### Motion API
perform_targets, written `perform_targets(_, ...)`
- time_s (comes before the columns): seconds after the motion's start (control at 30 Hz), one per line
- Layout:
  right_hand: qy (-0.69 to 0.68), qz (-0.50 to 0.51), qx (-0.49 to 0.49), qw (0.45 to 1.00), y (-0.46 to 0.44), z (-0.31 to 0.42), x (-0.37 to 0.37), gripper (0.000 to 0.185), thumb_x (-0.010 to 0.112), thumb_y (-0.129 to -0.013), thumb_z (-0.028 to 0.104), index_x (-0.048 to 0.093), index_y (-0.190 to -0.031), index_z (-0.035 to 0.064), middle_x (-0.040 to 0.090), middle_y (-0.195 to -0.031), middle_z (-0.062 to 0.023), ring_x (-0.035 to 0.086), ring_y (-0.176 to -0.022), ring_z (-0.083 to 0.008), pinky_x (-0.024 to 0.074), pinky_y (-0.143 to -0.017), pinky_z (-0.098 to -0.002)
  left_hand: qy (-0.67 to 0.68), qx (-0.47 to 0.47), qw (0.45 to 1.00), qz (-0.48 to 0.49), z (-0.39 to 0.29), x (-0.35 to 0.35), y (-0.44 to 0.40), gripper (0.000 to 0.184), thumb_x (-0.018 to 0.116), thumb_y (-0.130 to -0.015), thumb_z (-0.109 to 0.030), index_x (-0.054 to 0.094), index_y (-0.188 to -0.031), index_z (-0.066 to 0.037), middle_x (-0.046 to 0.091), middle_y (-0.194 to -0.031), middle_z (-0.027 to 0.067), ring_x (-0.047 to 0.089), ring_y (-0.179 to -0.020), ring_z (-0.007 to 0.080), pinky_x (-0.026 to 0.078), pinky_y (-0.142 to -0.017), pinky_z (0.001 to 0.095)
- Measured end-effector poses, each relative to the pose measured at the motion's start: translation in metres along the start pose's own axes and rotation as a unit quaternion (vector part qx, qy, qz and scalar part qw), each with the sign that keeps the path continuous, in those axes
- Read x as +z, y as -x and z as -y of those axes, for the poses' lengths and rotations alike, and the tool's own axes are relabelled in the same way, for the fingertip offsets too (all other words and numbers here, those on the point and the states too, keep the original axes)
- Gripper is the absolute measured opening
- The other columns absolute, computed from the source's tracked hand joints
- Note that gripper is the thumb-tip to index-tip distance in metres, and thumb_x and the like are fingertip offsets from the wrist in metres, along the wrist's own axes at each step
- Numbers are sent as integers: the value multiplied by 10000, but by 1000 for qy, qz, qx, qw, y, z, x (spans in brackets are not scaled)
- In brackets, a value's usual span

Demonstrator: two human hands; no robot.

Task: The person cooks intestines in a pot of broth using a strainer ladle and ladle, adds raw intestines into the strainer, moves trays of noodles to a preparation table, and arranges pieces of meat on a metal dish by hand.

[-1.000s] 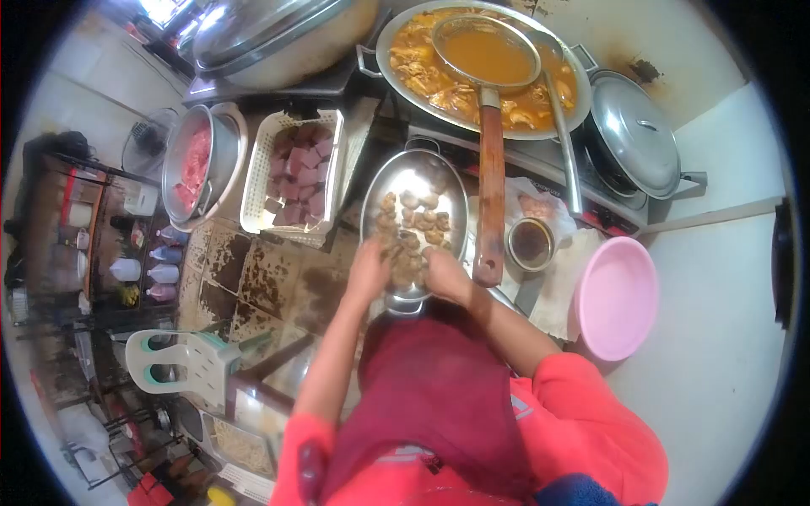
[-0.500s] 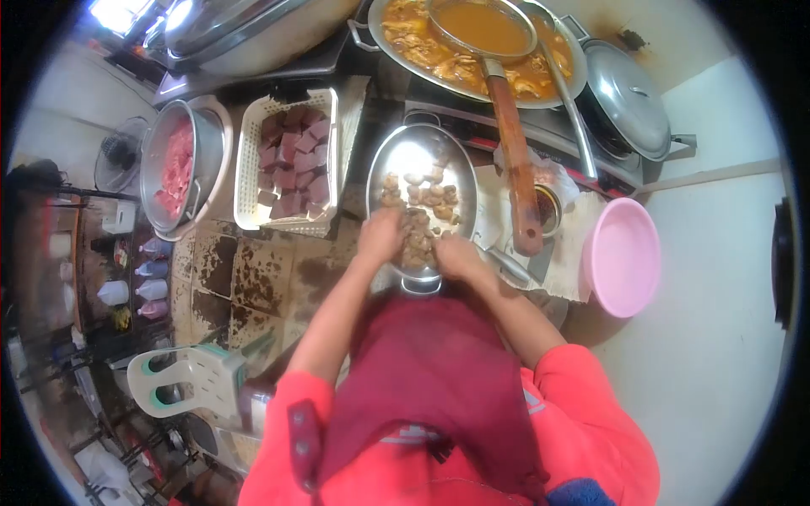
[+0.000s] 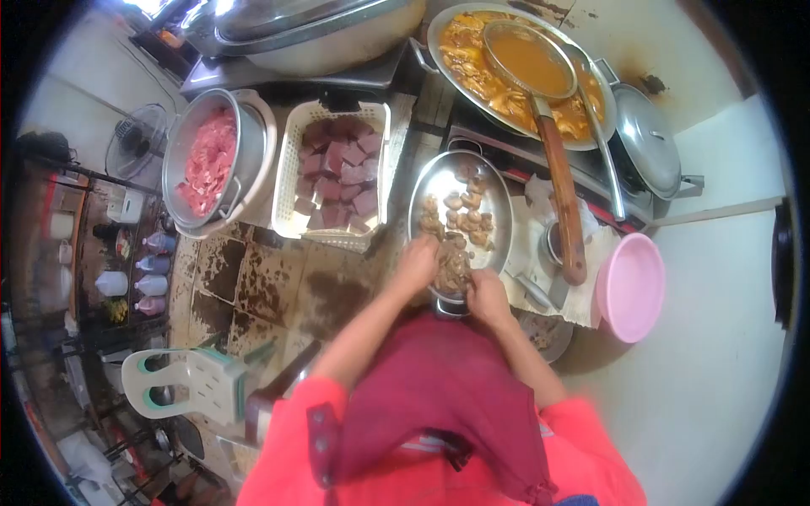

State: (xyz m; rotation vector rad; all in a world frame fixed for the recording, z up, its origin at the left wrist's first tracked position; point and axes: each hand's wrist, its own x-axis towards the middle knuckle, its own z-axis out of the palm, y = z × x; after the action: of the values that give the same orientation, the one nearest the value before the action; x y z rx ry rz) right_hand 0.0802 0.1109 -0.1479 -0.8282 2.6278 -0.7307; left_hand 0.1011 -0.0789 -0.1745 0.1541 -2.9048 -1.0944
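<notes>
An oval metal pan (image 3: pixel 499 181) with two small handles stands in front of me. Several cooked brown pieces, perhaps offal, lie in its middle (image 3: pixel 470 221), and a darker heap of brown meat (image 3: pixel 453 266) sits at its near end. My left hand (image 3: pixel 419 261) is closed at the left side of this heap, fingers bent into it. At the heap's right side, by the pan's rim, my right hand (image 3: pixel 487 293) is closed too. Whatever lies between the fingertips is hidden. A knife (image 3: pixel 533 291) rests right of the pan.
To the left stand a cream basket of dark red cubes (image 3: pixel 339 173) and a metal pot of raw meat (image 3: pixel 207 164). A wide pan of orange stew (image 3: pixel 464 59) holds a strainer with a wooden handle (image 3: pixel 558 185). A pink basin (image 3: pixel 631 288) is at right.
My view has shifted, so the worktop appears further right and lower. Both hands stay at the meat heap; the right hand has turned more upright beside it.
</notes>
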Motion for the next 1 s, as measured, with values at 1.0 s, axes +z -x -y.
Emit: perform_targets(1.0,-67,-24,13,997,-25,-28,-23,206,526,-726,51,608,-908,-1,591,-875,-213,579,-830,-349,463,-772,-395,354,-381,791,-323,117,20,189,293,512,-804,-12,502,-1097,-23,573,-809,51,561,-670,119,457,-555,230)
